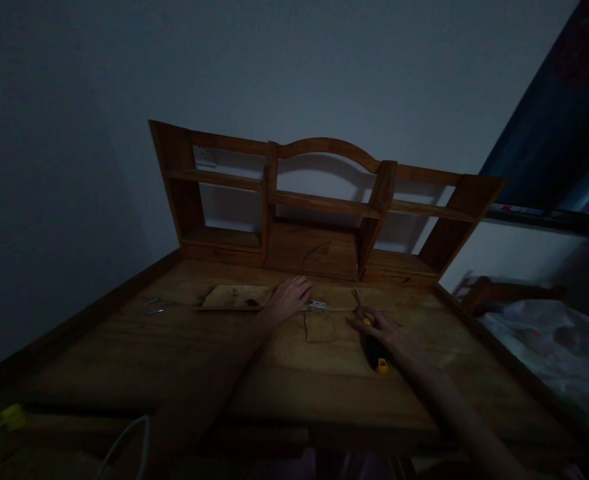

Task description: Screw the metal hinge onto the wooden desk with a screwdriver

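My left hand lies flat over a narrow wooden board, fingers stretched out and pressing near its right part. Just right of those fingertips, a small metal hinge sits at the board's front edge. My right hand is curled round a black and yellow tool; its kind is hard to make out in the dim light. A slim dark pointed piece sticks out ahead of the right fingers; whether it belongs to the tool is unclear. Between the hands lies a thin dark rod.
Several small metal pieces, like screws, lie at the left of the wooden desk. A wooden shelf unit stands along the back. A white cable and a yellow object are at the front left.
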Demonstrator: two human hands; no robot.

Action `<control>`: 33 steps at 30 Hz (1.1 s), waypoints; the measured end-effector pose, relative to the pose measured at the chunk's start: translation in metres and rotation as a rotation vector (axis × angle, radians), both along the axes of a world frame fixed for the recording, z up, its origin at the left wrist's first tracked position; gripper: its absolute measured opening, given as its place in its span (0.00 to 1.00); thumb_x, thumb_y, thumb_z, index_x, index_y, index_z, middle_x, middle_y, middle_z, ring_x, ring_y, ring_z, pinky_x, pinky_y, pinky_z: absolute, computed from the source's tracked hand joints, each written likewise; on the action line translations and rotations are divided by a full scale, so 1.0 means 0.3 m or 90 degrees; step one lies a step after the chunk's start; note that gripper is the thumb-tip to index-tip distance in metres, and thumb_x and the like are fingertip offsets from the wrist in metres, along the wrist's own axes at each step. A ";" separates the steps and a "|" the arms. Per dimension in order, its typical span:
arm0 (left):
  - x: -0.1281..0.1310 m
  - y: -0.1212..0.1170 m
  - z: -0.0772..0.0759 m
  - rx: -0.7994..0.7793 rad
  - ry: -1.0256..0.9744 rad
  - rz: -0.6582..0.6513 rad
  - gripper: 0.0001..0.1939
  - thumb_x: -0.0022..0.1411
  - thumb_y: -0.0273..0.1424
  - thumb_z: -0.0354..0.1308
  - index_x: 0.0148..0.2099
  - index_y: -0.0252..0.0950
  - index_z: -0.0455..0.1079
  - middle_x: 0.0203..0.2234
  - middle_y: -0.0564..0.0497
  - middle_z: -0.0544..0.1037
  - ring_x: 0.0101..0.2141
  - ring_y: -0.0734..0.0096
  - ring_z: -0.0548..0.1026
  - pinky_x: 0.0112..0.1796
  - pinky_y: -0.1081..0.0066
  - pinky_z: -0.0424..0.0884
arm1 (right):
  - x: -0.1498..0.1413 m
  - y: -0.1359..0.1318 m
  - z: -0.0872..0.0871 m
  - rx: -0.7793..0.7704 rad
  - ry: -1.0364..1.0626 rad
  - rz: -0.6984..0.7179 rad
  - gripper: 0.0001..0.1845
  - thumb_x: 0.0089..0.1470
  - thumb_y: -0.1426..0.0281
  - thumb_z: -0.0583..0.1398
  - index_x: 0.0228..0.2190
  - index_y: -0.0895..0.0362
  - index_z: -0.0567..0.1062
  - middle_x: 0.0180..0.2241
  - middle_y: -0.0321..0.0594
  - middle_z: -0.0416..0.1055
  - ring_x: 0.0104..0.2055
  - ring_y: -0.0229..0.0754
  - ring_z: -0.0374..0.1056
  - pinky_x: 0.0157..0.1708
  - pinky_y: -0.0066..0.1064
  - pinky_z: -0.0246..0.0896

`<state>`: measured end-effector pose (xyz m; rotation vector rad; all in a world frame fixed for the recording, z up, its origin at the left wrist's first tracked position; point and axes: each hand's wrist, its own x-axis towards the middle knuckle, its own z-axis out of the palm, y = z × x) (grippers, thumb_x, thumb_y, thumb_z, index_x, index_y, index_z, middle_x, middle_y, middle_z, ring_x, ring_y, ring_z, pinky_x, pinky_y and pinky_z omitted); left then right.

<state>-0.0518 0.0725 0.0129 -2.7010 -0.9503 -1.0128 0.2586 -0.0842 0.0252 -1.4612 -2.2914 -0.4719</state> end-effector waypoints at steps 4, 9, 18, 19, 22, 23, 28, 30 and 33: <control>-0.001 0.005 -0.006 -0.006 0.002 -0.005 0.10 0.74 0.31 0.48 0.47 0.37 0.71 0.42 0.47 0.75 0.45 0.65 0.74 0.47 0.66 0.71 | 0.029 0.001 -0.015 -0.068 -0.093 0.057 0.39 0.53 0.84 0.54 0.60 0.39 0.70 0.61 0.41 0.68 0.48 0.47 0.75 0.43 0.35 0.70; -0.003 0.011 -0.012 -0.003 -0.009 -0.017 0.09 0.74 0.29 0.49 0.47 0.38 0.71 0.42 0.48 0.75 0.44 0.65 0.74 0.46 0.66 0.71 | -0.003 0.081 0.089 -0.006 0.241 0.039 0.20 0.58 0.70 0.58 0.52 0.51 0.76 0.54 0.47 0.73 0.48 0.50 0.75 0.43 0.37 0.71; -0.004 0.009 -0.005 0.007 -0.012 0.013 0.09 0.73 0.29 0.49 0.45 0.38 0.70 0.41 0.48 0.74 0.45 0.63 0.72 0.49 0.62 0.68 | -0.332 0.301 0.270 0.144 0.598 -0.029 0.20 0.61 0.52 0.57 0.39 0.56 0.73 0.24 0.36 0.70 0.25 0.41 0.65 0.29 0.31 0.58; -0.003 0.010 -0.006 0.003 -0.011 0.017 0.08 0.73 0.28 0.49 0.45 0.38 0.70 0.41 0.48 0.74 0.44 0.63 0.72 0.49 0.62 0.68 | -0.365 0.314 0.248 0.138 0.621 -0.032 0.21 0.61 0.51 0.56 0.38 0.56 0.72 0.23 0.36 0.69 0.25 0.41 0.65 0.27 0.31 0.56; -0.001 0.014 -0.014 -0.004 -0.015 0.037 0.07 0.71 0.27 0.50 0.44 0.39 0.70 0.40 0.48 0.73 0.44 0.62 0.71 0.47 0.61 0.69 | -0.430 0.327 0.170 0.122 0.660 -0.035 0.22 0.63 0.50 0.53 0.40 0.55 0.71 0.22 0.35 0.68 0.23 0.42 0.64 0.24 0.31 0.55; 0.000 0.014 -0.016 -0.004 -0.017 0.044 0.07 0.70 0.26 0.50 0.43 0.39 0.69 0.41 0.47 0.73 0.44 0.62 0.71 0.47 0.61 0.68 | -0.442 0.325 0.151 0.116 0.670 -0.034 0.22 0.63 0.50 0.53 0.40 0.55 0.71 0.21 0.34 0.67 0.22 0.42 0.64 0.24 0.31 0.55; 0.005 0.002 -0.022 -0.011 -0.015 0.036 0.06 0.69 0.25 0.52 0.45 0.39 0.68 0.42 0.47 0.72 0.46 0.60 0.70 0.49 0.59 0.68 | -0.460 0.298 0.129 0.080 0.699 0.007 0.19 0.64 0.52 0.54 0.40 0.55 0.70 0.22 0.32 0.66 0.24 0.40 0.65 0.26 0.30 0.57; 0.005 -0.001 -0.022 -0.018 -0.011 0.033 0.06 0.69 0.25 0.51 0.44 0.38 0.68 0.43 0.47 0.72 0.46 0.60 0.69 0.49 0.59 0.68 | -0.460 0.296 0.131 0.057 0.705 0.021 0.19 0.63 0.52 0.55 0.41 0.55 0.70 0.25 0.33 0.68 0.25 0.40 0.65 0.27 0.30 0.58; 0.003 0.002 -0.021 -0.025 -0.011 0.033 0.06 0.68 0.25 0.51 0.43 0.38 0.68 0.42 0.47 0.72 0.45 0.60 0.69 0.48 0.60 0.68 | -0.459 0.302 0.127 0.044 0.702 0.020 0.20 0.63 0.52 0.55 0.43 0.55 0.71 0.27 0.35 0.70 0.28 0.42 0.67 0.29 0.31 0.59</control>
